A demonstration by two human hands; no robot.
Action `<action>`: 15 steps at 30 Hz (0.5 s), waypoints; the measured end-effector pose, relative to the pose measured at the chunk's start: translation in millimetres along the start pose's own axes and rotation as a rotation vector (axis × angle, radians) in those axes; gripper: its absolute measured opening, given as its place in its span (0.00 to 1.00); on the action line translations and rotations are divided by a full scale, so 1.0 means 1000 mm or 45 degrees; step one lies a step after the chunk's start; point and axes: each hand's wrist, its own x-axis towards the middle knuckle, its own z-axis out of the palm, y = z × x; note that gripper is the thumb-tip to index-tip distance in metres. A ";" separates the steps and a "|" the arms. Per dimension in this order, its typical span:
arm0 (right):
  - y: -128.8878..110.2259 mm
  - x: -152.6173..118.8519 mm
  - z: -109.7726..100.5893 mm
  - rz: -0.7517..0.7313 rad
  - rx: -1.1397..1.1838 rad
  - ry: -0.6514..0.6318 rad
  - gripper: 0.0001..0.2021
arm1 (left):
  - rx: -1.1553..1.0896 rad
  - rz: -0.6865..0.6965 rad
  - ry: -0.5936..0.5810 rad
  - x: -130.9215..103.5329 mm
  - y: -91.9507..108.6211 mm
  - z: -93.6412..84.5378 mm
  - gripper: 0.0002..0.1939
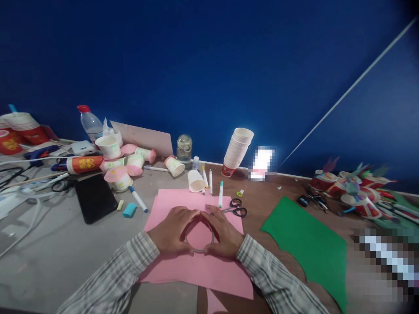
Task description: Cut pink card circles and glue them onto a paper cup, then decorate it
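A thin grey ring [199,251] lies on a sheet of pink paper [190,272] straight in front of me. My left hand [173,229] curves round its left side, thumb at the near edge. From the other side my right hand [226,233] closes round it in the same way, so the fingertips of both hands almost meet at the far edge. Pink paper shows through the ring's middle. Just beyond my right hand lie black-handled scissors [236,209] and a green-capped marker [221,194], both over the paper's far edge.
A white paper cup [196,181] lies beyond the paper; a tall cup stack [238,150] leans behind. Green paper [307,244] is at right, with decorated cups [360,203] farther back. Left are a black phone [96,198], a blue marker [138,199], pink-topped cups [118,179] and cables [32,218].
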 end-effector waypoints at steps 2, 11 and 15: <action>0.003 -0.001 -0.004 -0.016 0.091 0.016 0.42 | 0.023 -0.021 -0.036 0.000 -0.001 0.002 0.49; 0.016 0.006 -0.014 0.016 0.188 0.555 0.17 | 0.091 0.034 -0.120 0.000 -0.001 -0.001 0.41; 0.028 0.012 -0.010 0.198 0.078 0.891 0.11 | 0.116 0.057 -0.099 0.000 -0.003 0.000 0.41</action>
